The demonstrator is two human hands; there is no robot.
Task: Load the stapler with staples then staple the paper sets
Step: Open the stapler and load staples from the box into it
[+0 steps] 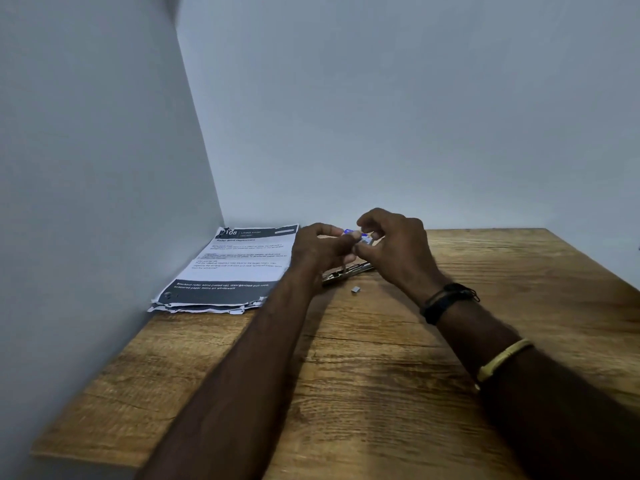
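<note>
My left hand (320, 249) and my right hand (398, 251) meet above the far part of the wooden table (381, 375). Both pinch a small blue and white staple box (356, 235) between their fingertips. Under the hands lies the metal stapler (346, 273), opened out flat on the table and partly hidden by my left hand. A small loose strip of staples (355, 289) lies just in front of the stapler. The stack of printed paper sets (228, 268) rests to the left, against the wall corner.
Grey walls close the table in at the back and on the left. The table's front left edge (86, 455) shows at the bottom left. Bare wood stretches to the right of my hands and in front of them.
</note>
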